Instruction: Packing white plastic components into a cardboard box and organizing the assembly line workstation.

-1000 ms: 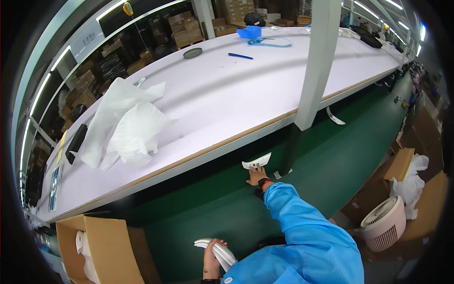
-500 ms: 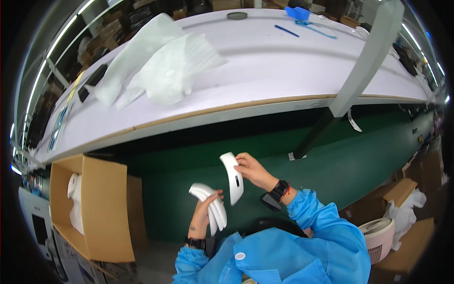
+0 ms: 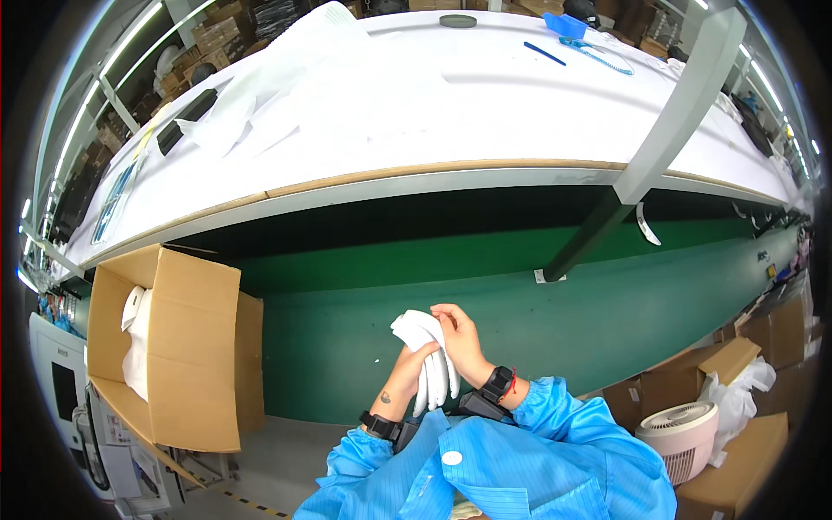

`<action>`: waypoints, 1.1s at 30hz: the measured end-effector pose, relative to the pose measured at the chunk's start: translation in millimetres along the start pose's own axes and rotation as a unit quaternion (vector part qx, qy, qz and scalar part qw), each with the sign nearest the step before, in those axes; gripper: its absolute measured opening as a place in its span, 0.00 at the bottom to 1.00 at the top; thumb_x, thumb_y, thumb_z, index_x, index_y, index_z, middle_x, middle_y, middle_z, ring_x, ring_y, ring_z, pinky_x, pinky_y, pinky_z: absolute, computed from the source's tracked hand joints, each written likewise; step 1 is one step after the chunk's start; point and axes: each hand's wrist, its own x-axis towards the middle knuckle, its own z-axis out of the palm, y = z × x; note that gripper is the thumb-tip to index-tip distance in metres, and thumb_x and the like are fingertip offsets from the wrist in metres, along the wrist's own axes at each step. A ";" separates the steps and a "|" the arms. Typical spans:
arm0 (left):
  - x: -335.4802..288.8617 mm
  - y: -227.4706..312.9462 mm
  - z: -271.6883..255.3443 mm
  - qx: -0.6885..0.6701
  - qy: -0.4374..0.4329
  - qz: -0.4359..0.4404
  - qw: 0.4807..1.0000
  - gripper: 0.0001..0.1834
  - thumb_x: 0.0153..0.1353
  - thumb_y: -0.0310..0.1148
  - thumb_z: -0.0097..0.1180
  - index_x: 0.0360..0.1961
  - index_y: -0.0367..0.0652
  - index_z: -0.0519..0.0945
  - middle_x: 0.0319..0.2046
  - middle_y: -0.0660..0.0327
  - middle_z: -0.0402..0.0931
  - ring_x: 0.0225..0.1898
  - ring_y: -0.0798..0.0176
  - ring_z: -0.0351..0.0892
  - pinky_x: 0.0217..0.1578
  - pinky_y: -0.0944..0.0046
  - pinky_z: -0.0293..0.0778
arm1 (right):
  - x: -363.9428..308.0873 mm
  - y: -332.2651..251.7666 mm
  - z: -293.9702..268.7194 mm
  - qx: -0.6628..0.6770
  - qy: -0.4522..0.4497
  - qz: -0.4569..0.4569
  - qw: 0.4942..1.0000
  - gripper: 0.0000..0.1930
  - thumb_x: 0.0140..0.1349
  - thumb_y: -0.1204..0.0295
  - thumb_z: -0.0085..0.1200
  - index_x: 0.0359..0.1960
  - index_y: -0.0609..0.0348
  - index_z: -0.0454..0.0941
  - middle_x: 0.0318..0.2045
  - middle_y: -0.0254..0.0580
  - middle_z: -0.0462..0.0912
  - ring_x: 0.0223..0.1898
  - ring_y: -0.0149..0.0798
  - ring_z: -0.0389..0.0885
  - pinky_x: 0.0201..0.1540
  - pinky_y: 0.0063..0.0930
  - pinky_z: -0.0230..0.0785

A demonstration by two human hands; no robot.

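Note:
A fanned stack of several curved white plastic pieces (image 3: 426, 328) is held in front of my body. My left hand (image 3: 404, 373) is closed round its left side, with the thumb across the front. From the right, my right hand (image 3: 463, 343) presses against the same stack, its fingers closed at the upper edge of the rightmost white piece. Most of that piece is hidden behind the hand and the other pieces. The lower ends of the pieces fan out below my hands.
An opened cardboard box (image 3: 195, 347) at left holds white pieces (image 3: 136, 347). Ahead stands a white-topped table (image 3: 520, 113) with a grey post (image 3: 680, 113), white foam sheeting (image 3: 303, 78) and a blue tray (image 3: 565, 26). A pinkish-white fan (image 3: 680, 442) sits among cartons at right.
My right hand has brought its separate white piece left and down against the stack. My left hand has moved right with the stack. The view has shifted slightly.

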 end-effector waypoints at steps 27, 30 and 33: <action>-34.8 -3.3 38.0 0.163 -0.123 -0.022 0.979 0.24 0.57 0.29 0.60 0.54 0.35 0.68 0.44 0.58 0.76 0.45 0.62 0.77 0.44 0.65 0.72 | -2.0 -3.8 -38.0 -0.194 -0.275 0.039 0.941 0.22 0.54 0.58 0.62 0.46 0.57 0.75 0.37 0.42 0.80 0.40 0.35 0.78 0.42 0.28 0.71; -19.7 -14.2 30.1 0.165 -0.130 -0.053 0.976 0.23 0.60 0.32 0.56 0.55 0.35 0.67 0.44 0.55 0.75 0.45 0.59 0.78 0.45 0.62 0.73 | 1.6 7.5 -35.4 -0.162 -0.262 0.053 0.950 0.17 0.49 0.63 0.61 0.38 0.59 0.78 0.33 0.43 0.81 0.36 0.38 0.79 0.38 0.31 0.71; -5.7 -11.5 31.5 0.166 -0.141 -0.050 0.975 0.23 0.60 0.33 0.56 0.55 0.35 0.67 0.43 0.54 0.75 0.45 0.59 0.78 0.45 0.62 0.73 | -1.4 5.2 -41.9 -0.184 -0.232 0.041 0.954 0.15 0.50 0.65 0.60 0.37 0.60 0.77 0.30 0.41 0.81 0.34 0.35 0.79 0.36 0.29 0.71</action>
